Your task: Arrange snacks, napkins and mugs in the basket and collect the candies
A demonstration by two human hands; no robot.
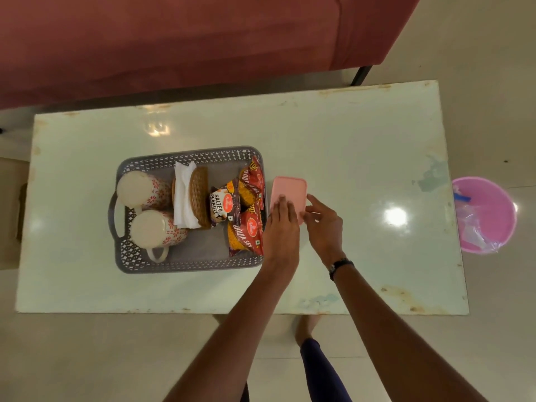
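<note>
A grey perforated basket point(191, 268) sits on a pale glossy surface point(348, 140). From its left: two floral mugs point(145, 188) lying on their sides, white napkins point(182, 198) standing in a woven holder point(199, 195), a salted peanuts packet point(222, 206), then two red bhujia sev packets point(246, 233) against the right wall.

Just beside the basket's right wall lies a pink lidded box point(290, 190). The left hand point(280, 227) lies flat on its lid, fingers straight and pressing down; it hides the box's near left part and the basket's right rim. The right hand point(323, 224) meets the box's near right corner, thumb and fingers loosely curled at the edge; whether they pinch it cannot be told. A dark band circles the right wrist.

What the box contains is hidden. At far right, on the floor, stands a pink bucket point(487, 198) with crumpled clear plastic inside.
</note>
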